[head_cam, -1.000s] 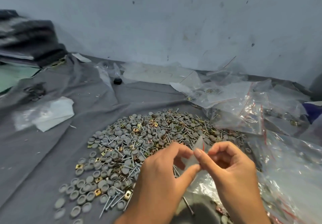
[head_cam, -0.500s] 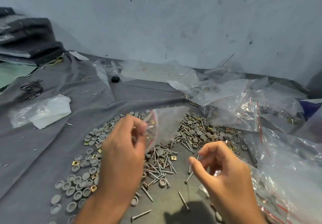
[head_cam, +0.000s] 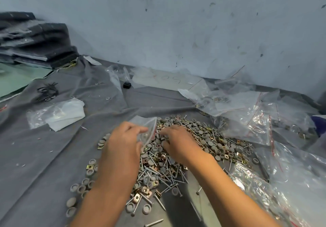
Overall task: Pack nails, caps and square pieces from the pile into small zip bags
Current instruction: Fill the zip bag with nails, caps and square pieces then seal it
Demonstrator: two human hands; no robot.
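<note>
Scuffed pale blue wall [head_cam: 176,23] behind, grey cloth [head_cam: 44,156] spread over the desk. Far left corner: stack of dark folded material [head_cam: 35,37]. Nearer along the left edge: bundle of black bands [head_cam: 47,91], then flat clear packet with white sheet [head_cam: 58,113].

Centre, toward the near edge: left hand [head_cam: 121,147], grip narrow, pinching small zip bag [head_cam: 148,129] at its mouth, bag lifted just above the pile [head_cam: 176,156]. Bag: thin, limp film, weightless, slippery; best held at the stiffer zip strip and kept gaping.

Just right of it: right hand [head_cam: 178,142], fingers curled down into the pile beside the bag mouth; motion blur, so cannot tell whether anything is pinched.

Under and around both hands: nails [head_cam: 153,172], thin, stiff, pointed, prone to rolling and to piercing film, better taken mid-shaft. Caps [head_cam: 77,188], small grey discs, light, easy to pinch by the rim. Square pieces [head_cam: 137,198], brassy, flat, hard-edged, likely awkward to lift off cloth without sliding to an edge.

Right edge and far right corner: heap of larger clear bags [head_cam: 255,120], crinkled, some with red zip lines.
</note>
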